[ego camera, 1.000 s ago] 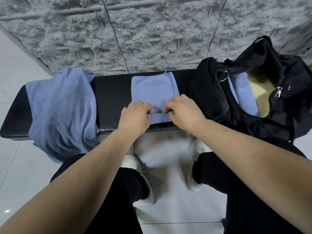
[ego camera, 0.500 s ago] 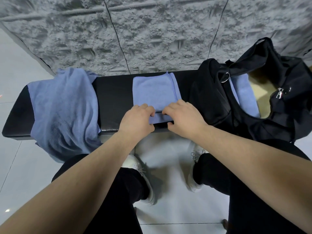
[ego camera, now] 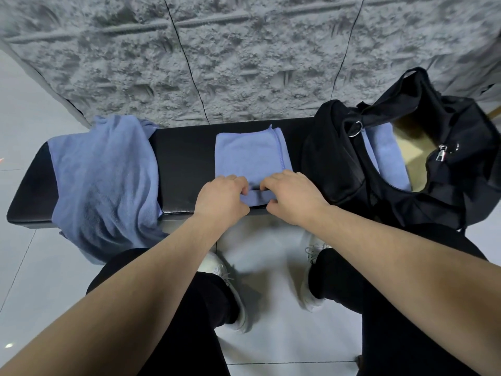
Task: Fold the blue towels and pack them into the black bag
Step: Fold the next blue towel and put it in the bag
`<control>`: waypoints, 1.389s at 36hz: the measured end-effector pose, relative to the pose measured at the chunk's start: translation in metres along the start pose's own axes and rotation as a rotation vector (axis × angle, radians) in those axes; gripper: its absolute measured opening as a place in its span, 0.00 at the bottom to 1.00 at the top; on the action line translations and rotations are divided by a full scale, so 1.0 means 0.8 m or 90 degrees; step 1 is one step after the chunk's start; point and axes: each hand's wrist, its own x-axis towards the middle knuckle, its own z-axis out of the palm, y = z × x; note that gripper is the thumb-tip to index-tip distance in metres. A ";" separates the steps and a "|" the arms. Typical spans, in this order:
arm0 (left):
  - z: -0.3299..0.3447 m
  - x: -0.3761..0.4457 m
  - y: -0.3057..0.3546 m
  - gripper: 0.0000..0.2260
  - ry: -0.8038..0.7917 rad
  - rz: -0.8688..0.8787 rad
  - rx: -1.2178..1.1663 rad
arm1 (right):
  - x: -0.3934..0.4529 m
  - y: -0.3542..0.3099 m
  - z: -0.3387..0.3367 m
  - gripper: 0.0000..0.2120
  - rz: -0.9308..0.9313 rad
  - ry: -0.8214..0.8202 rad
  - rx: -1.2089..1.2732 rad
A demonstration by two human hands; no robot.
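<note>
Both hands farther up folded towel, long axis toward wall.

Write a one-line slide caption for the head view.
Left hand and right hand grip the near edge of a folded blue towel on a black bench, beside the black bag.

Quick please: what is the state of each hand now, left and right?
Left hand: fingers curled, gripping the near edge of the folded towel.
Right hand: fingers curled, gripping the same edge beside it.

Head cam, facing fwd-down, close above bench
</note>
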 end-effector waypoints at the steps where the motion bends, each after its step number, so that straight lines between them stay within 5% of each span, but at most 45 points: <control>1: 0.000 -0.001 0.000 0.10 -0.009 -0.009 -0.015 | -0.001 0.000 -0.001 0.16 -0.002 -0.004 0.002; 17: -0.004 0.007 -0.007 0.14 0.013 -0.023 -0.038 | 0.016 0.009 0.004 0.18 0.044 -0.008 0.093; 21: -0.003 0.009 -0.005 0.14 0.064 -0.021 -0.020 | 0.016 0.010 0.003 0.14 0.047 0.047 0.136; 31: -0.001 0.016 -0.002 0.14 0.095 -0.016 0.065 | 0.014 0.006 0.013 0.05 -0.054 0.205 -0.035; 38: 0.001 0.018 -0.001 0.15 0.097 -0.042 0.028 | 0.011 0.012 0.023 0.13 -0.088 0.177 -0.081; 50: 0.003 0.007 -0.002 0.17 0.067 0.034 0.091 | 0.017 0.009 0.006 0.16 0.010 0.041 0.067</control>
